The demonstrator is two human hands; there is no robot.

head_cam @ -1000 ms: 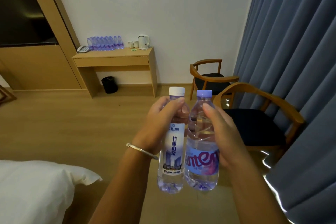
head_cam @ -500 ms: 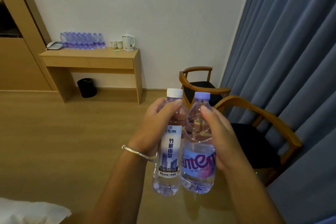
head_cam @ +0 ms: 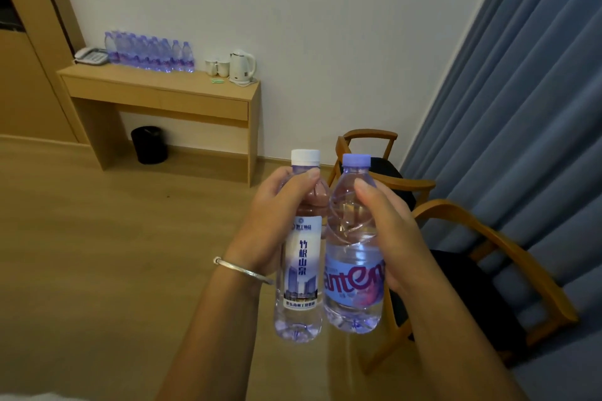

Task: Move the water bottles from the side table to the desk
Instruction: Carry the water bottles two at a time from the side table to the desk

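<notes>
Clear plastic fills both grips, my left hand (head_cam: 277,215) clasping the white-capped bottle (head_cam: 301,247) and my right hand (head_cam: 387,225) the purple-capped bottle (head_cam: 353,247), both upright and touching, the desk (head_cam: 159,88) well ahead to my left, its back edge lined with bottles.

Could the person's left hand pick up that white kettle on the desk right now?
Probably not. The left hand is gripping a white-capped bottle, and the kettle stands far across the floor on the desk by the wall. The way there looks free, but they would need to walk over first.
</notes>
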